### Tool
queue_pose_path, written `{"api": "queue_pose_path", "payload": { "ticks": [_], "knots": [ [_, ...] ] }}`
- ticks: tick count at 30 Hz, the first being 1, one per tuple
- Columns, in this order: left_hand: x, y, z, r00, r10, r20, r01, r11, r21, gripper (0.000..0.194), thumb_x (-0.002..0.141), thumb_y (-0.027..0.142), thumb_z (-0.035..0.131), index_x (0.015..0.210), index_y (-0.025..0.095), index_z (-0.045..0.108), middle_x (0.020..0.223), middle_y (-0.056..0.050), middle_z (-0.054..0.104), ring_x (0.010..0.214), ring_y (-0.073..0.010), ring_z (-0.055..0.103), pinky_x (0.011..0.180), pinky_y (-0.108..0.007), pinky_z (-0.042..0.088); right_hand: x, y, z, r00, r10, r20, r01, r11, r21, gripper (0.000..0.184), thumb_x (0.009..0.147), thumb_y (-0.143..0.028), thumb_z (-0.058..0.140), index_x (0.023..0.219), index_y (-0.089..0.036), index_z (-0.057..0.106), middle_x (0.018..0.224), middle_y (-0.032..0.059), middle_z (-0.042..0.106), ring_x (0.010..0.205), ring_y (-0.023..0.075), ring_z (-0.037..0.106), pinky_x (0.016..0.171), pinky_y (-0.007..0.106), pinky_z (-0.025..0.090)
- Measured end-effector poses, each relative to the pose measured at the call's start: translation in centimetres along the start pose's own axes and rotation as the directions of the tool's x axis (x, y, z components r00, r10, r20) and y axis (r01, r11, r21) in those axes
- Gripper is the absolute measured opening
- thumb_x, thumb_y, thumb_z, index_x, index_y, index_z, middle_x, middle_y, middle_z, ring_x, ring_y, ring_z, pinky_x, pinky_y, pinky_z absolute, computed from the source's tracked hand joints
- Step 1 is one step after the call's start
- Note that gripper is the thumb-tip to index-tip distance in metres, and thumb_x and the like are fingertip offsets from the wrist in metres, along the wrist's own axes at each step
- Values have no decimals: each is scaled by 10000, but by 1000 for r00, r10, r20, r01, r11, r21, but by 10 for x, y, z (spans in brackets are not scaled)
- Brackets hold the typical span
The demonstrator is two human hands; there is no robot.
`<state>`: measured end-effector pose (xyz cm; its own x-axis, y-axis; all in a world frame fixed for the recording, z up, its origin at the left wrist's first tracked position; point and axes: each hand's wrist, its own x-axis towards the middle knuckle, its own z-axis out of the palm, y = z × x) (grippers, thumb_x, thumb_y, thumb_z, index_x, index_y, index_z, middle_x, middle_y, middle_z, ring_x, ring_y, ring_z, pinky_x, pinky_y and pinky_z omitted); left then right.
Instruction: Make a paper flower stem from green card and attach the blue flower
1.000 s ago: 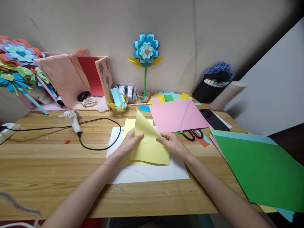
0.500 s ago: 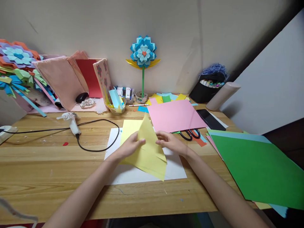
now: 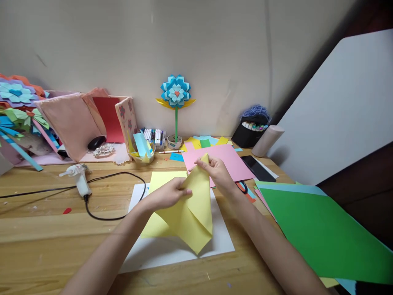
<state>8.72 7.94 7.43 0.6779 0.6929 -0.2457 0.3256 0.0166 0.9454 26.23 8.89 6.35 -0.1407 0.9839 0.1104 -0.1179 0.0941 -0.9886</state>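
Observation:
A folded yellow sheet of paper [image 3: 193, 213] is lifted above a white sheet [image 3: 172, 250] on the wooden table [image 3: 46, 229]. My left hand [image 3: 167, 194] pinches the yellow paper at its left fold. My right hand [image 3: 215, 172] pinches the paper's top corner, raised toward the far side. A second yellow sheet [image 3: 164, 178] lies flat beneath, partly hidden by the hands.
A pink sheet [image 3: 227, 157], scissors [image 3: 244, 187] and a black phone [image 3: 258, 168] lie beyond my right hand. Green and blue sheets [image 3: 319, 233] cover the right side. A glue gun [image 3: 78, 180] with a black cord sits left. Paper flowers [image 3: 175, 92], markers and a pen holder line the wall.
Both hands have lifted the yellow paper and turned it, so that one corner points down. My right hand has moved up and away to the top corner. The view has tilted upward.

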Motion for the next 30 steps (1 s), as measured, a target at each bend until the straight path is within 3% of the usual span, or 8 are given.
{"api": "queue_pose_path", "payload": {
  "ticks": [4,7,9,13,16,22,30],
  "knots": [
    [-8,5,-16,999,-7,33,8,999,-32,223,751,304,527,929,173,560,862,-14,628,747,-169,585,640,-258,451,12,-25,-3,989,0,146,7,999,-46,314,733,-428,604,898,-161,604,779,56,685,716,176,646,653,286,504],
    [-13,5,-26,999,-14,49,18,996,-88,269,750,307,541,996,196,557,910,-12,633,767,-166,588,652,-257,460,14,-32,-6,940,46,339,-14,995,-98,330,702,-354,657,966,-160,616,913,62,672,803,163,629,705,264,493],
    [-14,5,-30,998,0,61,6,996,-85,280,751,311,548,1007,201,563,924,-13,635,787,-165,586,668,-254,459,14,-31,-7,926,77,371,-33,992,-123,336,694,-332,666,977,-156,621,914,59,668,793,160,625,686,258,495],
    [-11,3,-34,999,10,54,-7,998,-66,289,745,335,562,997,194,579,926,-16,636,790,-164,582,671,-250,456,14,-27,-3,957,60,282,-23,991,-133,292,712,-332,645,947,-159,631,853,43,665,763,155,624,644,250,499],
    [-9,1,-34,997,-12,81,22,992,-125,319,736,343,578,1019,195,570,936,-23,641,773,-164,591,658,-254,461,14,-26,1,978,64,196,-30,985,-169,245,732,-375,615,812,-144,638,753,31,647,681,136,613,573,227,486],
    [-11,4,-33,989,-17,144,45,981,-190,297,732,329,595,988,178,572,893,-28,649,749,-155,599,652,-248,471,12,-30,7,998,-53,17,56,968,-245,351,745,-456,568,600,-137,574,545,-12,538,486,88,501,441,201,403],
    [-11,4,-30,988,-19,152,33,996,-87,247,719,340,589,897,170,602,879,-27,645,763,-165,593,631,-239,466,14,-32,0,990,-131,-52,113,959,-260,272,688,-432,635,734,-165,660,660,23,627,618,136,577,531,233,476]
  ]
}}
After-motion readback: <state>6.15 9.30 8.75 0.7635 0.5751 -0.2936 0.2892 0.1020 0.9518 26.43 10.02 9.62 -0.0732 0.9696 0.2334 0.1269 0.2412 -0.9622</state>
